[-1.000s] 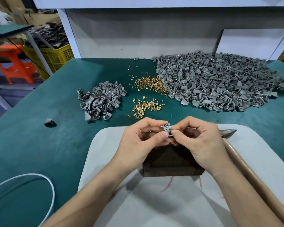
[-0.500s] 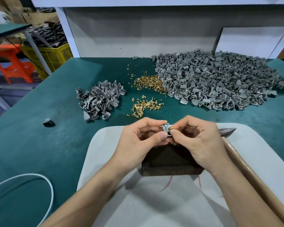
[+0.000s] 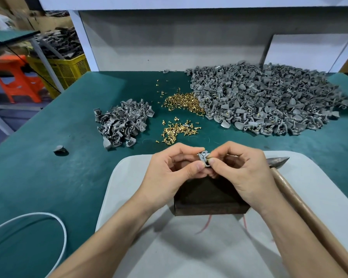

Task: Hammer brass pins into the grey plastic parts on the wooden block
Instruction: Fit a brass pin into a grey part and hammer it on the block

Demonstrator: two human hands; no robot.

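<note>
One grey plastic part [image 3: 203,157] is pinched from both sides, left hand [image 3: 169,174] and right hand [image 3: 244,175] each gripping it between thumb and forefinger above the far edge of the dark wooden block [image 3: 207,201]; a hammer [image 3: 301,205] lies just right on the white board [image 3: 133,187]; farther off, loose brass pins [image 3: 177,133] sit between a small heap [image 3: 123,125] and a large heap [image 3: 269,103].

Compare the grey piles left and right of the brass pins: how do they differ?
The left pile is small; the right pile is far larger and spreads back toward the wall. The left pile lies apart from the brass pins; the right pile's edge meets their farther heap. Brass glints show within the right pile, none plainly in the left pile. Both hold like grey parts on the green table.
</note>
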